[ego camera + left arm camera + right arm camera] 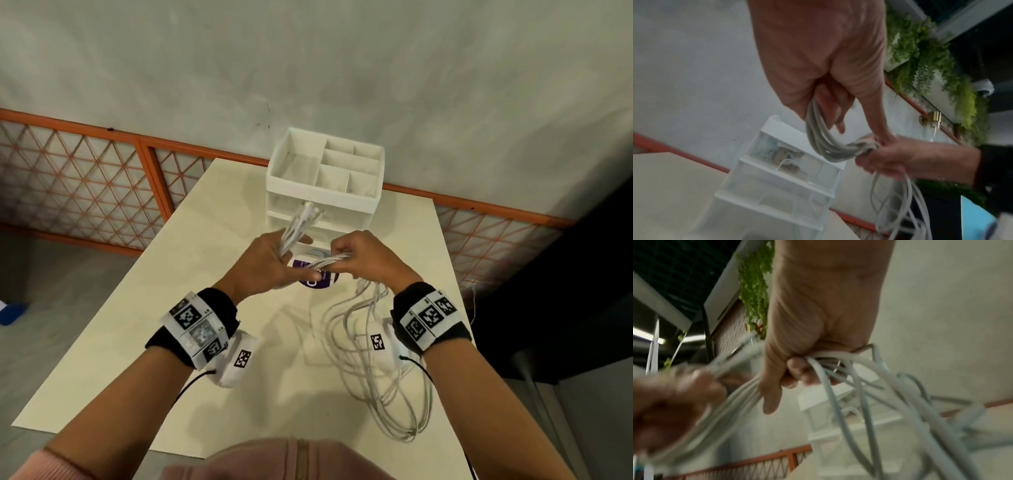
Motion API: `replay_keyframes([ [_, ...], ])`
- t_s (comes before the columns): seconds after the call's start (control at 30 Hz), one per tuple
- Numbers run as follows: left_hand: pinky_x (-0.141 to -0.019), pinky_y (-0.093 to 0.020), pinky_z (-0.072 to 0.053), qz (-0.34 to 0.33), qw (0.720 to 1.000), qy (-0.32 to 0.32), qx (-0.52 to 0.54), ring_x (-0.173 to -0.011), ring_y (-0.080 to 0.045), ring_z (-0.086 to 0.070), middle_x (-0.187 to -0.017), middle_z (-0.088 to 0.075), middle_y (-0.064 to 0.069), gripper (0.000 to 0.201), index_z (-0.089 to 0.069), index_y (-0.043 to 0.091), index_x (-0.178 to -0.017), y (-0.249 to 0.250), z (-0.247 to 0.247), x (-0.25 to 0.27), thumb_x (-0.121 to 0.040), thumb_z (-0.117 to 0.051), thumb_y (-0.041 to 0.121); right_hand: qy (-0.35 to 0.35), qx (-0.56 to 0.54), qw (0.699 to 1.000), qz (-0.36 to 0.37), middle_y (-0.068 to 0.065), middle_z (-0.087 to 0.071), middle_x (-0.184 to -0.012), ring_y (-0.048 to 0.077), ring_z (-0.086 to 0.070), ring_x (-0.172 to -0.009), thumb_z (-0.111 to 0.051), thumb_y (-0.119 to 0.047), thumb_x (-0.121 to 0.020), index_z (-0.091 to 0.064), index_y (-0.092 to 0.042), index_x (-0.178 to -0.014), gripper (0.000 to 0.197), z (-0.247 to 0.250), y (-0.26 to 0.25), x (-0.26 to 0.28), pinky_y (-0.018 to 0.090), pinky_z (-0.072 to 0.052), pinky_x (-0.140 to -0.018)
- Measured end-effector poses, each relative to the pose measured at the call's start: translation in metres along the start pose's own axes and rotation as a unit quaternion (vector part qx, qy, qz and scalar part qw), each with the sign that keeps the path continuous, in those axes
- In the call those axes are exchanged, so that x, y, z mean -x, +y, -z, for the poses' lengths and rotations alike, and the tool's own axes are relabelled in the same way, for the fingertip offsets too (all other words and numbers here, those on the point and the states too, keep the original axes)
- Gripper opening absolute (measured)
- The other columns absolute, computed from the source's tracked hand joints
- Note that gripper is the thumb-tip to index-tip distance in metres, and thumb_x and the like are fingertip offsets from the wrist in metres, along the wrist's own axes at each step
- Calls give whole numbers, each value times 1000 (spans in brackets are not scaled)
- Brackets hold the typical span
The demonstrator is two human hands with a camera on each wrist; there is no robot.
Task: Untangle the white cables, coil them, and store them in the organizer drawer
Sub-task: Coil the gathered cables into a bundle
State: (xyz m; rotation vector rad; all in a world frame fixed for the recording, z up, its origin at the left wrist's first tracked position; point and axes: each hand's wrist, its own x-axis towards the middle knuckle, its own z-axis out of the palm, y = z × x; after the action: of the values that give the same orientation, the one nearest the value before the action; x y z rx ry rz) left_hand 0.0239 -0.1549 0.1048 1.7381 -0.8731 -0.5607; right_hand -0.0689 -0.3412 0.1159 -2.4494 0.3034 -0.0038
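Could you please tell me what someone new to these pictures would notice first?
The eye goes first to the bundle of white cables stretched between the left hand and the right hand, above the middle of the table. From the right hand, loose loops trail toward the table's near right corner. Behind the hands stands a white organizer, its open top compartments empty.

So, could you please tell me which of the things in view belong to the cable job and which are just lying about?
Part of the job:
- white cables, bunch held between both hands
- left hand, gripping the connector ends
- right hand, gripping the bunch
- white drawer organizer

Just lying about:
- round purple-labelled item on the table, under the hands
- orange lattice railing
- green plants
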Motion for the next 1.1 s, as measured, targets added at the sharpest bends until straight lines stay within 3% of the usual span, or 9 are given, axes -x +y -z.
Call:
replay_keyframes([
  [0.1,-42,-14,-28,29,996,-55,-62,-33,-2,-36,-34,-42,13,18,-62,21,-70,0,-9,-3,-75,-79,22,3,-23,1000,17,-6,-53,-55,0,-46,-45,-78,-18,-71,-62,-13,-64,17,-1,-8,-5,25,-37,-52],
  [0.2,-44,-14,-28,5,995,-26,-92,-37,-2,-40,-36,-45,15,37,-50,19,-54,-4,-7,-10,-84,-70,22,-25,-93,995,-15,-4,-64,-68,-2,-58,-54,-82,-18,-70,-68,-10,-83,20,2,-2,-5,22,-45,-54],
  [0.37,-45,-13,-29,-31,996,61,-64,-41,-4,-40,-40,-47,13,25,-62,7,-71,-6,1,-18,-86,-66,26,-19,-152,986,-66,1,-74,-98,16,-69,-91,-83,-21,-69,-68,-17,-105,39,2,31,-1,36,-54,-88],
  [0.57,-52,-6,-35,-56,991,110,-53,-49,7,-50,-47,-55,27,12,-64,18,-77,0,-1,-25,-87,-67,24,10,-290,955,-65,-3,-64,-119,9,-61,-107,-81,-17,-73,-52,-22,-128,62,-8,47,11,22,-48,-91],
  [0.63,-53,-8,-34,-59,990,115,-53,-48,3,-48,-47,-54,17,16,-64,16,-74,-1,-2,-27,-86,-67,25,6,-330,942,-57,0,-62,-125,10,-61,-110,-78,-19,-76,-46,-20,-134,66,-9,49,12,23,-49,-93],
  [0.83,-48,-20,-29,-68,984,152,-63,-48,-9,-32,-53,-39,-4,41,-58,-7,-75,-1,1,-34,-87,-64,32,24,-506,854,-115,15,-65,-111,28,-68,-94,-60,-52,-75,-41,-10,-136,77,-22,59,12,32,-56,-83],
  [0.93,-46,-18,-28,-68,982,164,-71,-45,-10,-33,-49,-38,0,42,-57,-6,-73,2,4,-35,-88,-64,33,13,-532,838,-121,14,-67,-106,27,-69,-88,-50,-41,-90,-48,-3,-130,55,-29,63,13,30,-58,-80],
  [1.03,-48,-20,-29,-77,981,165,-72,-48,-10,-33,-51,-39,-1,37,-60,-3,-74,2,3,-34,-88,-64,31,-30,-494,860,-122,17,-65,-102,21,-70,-78,-46,-8,-98,-47,7,-128,34,-34,67,12,26,-58,-74],
  [1.1,-47,-16,-29,-77,978,182,-69,-48,-9,-36,-52,-41,-1,30,-64,2,-76,1,3,-34,-87,-64,30,-71,-410,899,-134,17,-65,-101,19,-67,-79,-51,-8,-96,-53,5,-122,30,-33,65,11,24,-56,-74],
])
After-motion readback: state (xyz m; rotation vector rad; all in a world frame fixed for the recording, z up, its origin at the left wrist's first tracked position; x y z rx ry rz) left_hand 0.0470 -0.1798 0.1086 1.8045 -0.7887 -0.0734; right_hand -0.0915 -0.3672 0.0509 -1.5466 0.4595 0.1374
